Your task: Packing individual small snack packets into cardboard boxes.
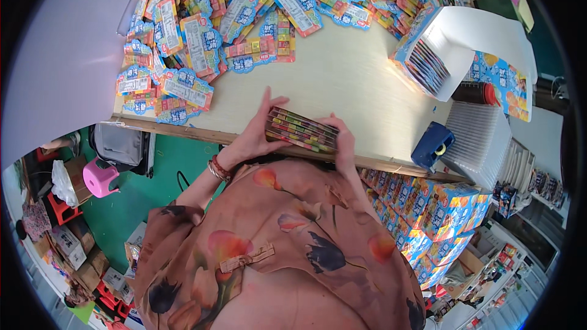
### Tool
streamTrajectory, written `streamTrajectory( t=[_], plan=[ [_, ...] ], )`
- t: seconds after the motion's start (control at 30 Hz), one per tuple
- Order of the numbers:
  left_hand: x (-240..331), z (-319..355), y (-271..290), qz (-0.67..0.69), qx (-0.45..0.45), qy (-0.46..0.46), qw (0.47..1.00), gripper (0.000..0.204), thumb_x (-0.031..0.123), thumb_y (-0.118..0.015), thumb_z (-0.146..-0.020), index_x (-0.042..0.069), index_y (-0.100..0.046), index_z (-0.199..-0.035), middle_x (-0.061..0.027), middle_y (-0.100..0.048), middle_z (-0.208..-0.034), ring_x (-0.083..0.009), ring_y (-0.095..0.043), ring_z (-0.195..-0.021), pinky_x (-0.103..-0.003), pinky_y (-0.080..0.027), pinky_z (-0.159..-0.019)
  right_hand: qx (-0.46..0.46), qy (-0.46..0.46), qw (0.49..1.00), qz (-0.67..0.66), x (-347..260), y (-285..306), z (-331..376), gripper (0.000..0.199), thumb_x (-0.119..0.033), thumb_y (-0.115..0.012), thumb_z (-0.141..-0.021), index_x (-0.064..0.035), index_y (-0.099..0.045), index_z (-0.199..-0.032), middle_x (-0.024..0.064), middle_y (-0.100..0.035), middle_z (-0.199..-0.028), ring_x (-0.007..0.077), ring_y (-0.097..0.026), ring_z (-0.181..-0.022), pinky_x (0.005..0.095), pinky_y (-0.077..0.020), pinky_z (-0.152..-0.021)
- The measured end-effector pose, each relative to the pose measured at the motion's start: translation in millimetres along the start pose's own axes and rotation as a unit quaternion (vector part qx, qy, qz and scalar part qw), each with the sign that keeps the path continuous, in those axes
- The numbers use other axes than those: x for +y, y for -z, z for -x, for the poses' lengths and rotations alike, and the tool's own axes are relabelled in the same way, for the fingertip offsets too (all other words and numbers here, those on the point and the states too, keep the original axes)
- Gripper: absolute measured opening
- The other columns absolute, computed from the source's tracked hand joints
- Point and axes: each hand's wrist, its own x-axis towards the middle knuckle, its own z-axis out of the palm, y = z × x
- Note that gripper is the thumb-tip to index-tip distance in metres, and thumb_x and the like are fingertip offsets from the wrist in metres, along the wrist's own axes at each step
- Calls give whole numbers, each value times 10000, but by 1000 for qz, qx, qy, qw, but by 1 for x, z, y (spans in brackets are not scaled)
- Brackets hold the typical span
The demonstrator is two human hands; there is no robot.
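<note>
Near the table's front edge, a stack of flat, colourful candy packs (301, 131) is held on edge between my two hands. My left hand (260, 127) grips its left end, with the thumb low along the near side and a finger stretched up past it. My right hand (344, 140) closes round the right end. Beyond, a big loose pile of the same blue-edged packs (202, 43) spreads over the far and left table. At the right, an open display box (422, 67) with a raised white lid lies tilted, a row of packs inside.
A dark blue tape dispenser (433, 145) sits at the table's right front corner, beside a stack of clear plastic trays (477, 140). Filled printed boxes (428, 214) are stacked below on the right. A pink stool (101, 177) stands on the green floor at left.
</note>
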Motion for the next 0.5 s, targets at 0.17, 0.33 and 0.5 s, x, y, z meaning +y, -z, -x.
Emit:
streamTrajectory(
  t=[0.17,0.33,0.5],
  plan=[
    [7,-14,-2,-181,27,-92,979,1164,113,-864,-639,52,-92,-1509,-183,-381,-1267,-330,-434,-1149,-365,-396,-998,119,-8,992,-44,-3,-29,-8,343,-264,-440,-1006,27,-598,-914,66,-637,-859,117,-561,-807,273,-435,-808],
    [20,-13,13,-224,-37,-60,972,896,135,-845,-638,82,-370,-1396,-160,-448,-1171,-333,-495,-1071,-377,-457,-911,135,-21,990,-20,-5,-32,-11,352,-210,-408,-1018,29,-600,-843,58,-632,-796,95,-541,-728,246,-445,-704],
    [18,-2,23,-240,3,-78,968,642,135,-844,-621,69,-489,-1152,-130,-497,-1089,-314,-523,-1024,-377,-474,-860,-114,-106,988,-10,-19,0,-49,273,-161,-505,-963,24,-685,-873,89,-669,-825,113,-587,-779,264,-458,-724]
  ],
)
